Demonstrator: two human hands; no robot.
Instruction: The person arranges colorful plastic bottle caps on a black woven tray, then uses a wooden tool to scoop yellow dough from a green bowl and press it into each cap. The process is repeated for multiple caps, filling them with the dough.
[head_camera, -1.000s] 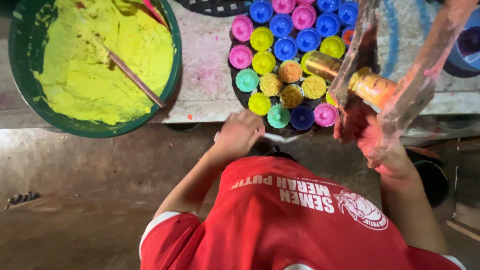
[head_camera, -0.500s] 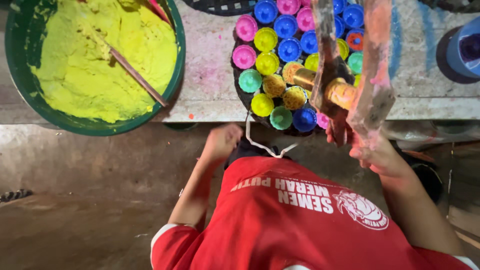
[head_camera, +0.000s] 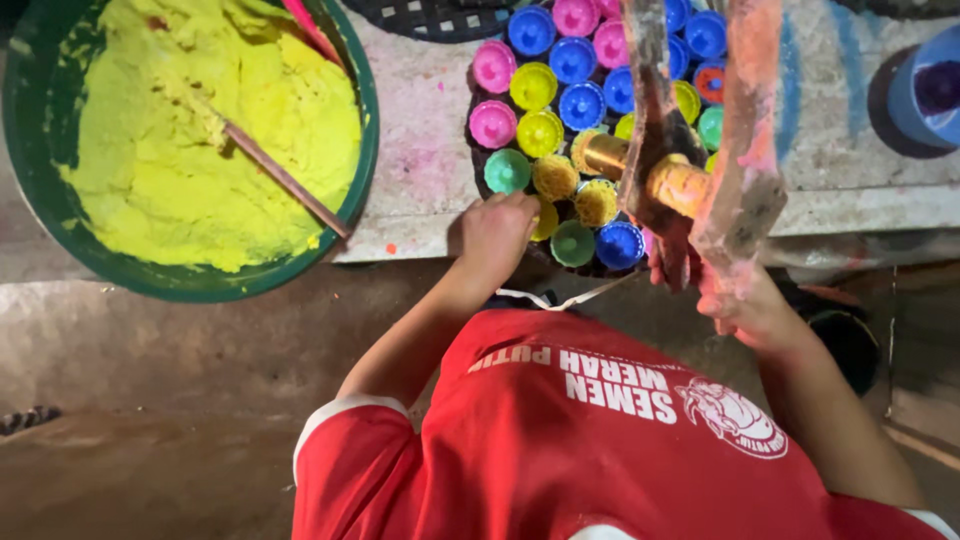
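My left hand (head_camera: 495, 230) rests at the front edge of a dark round tray (head_camera: 478, 128), fingers curled on a yellow cup (head_camera: 546, 218). The tray holds several small fluted cups in pink, yellow, blue and green; some are filled with yellow paste (head_camera: 555, 177). My right hand (head_camera: 735, 300) grips a stained clear plastic bag (head_camera: 745, 190) wrapped around a golden cylinder (head_camera: 680, 185), held just above the tray's right side. The bag hides the cups under it.
A large green basin (head_camera: 150, 278) of yellow paste with a wooden stick (head_camera: 285, 180) in it sits at the left on the stained concrete ledge (head_camera: 420, 170). A blue container (head_camera: 925, 95) stands at the far right. My red shirt fills the bottom.
My left hand dropped below the ledge, then rose onto the tray's front edge. My right hand has carried the bag and cylinder leftward over the tray.
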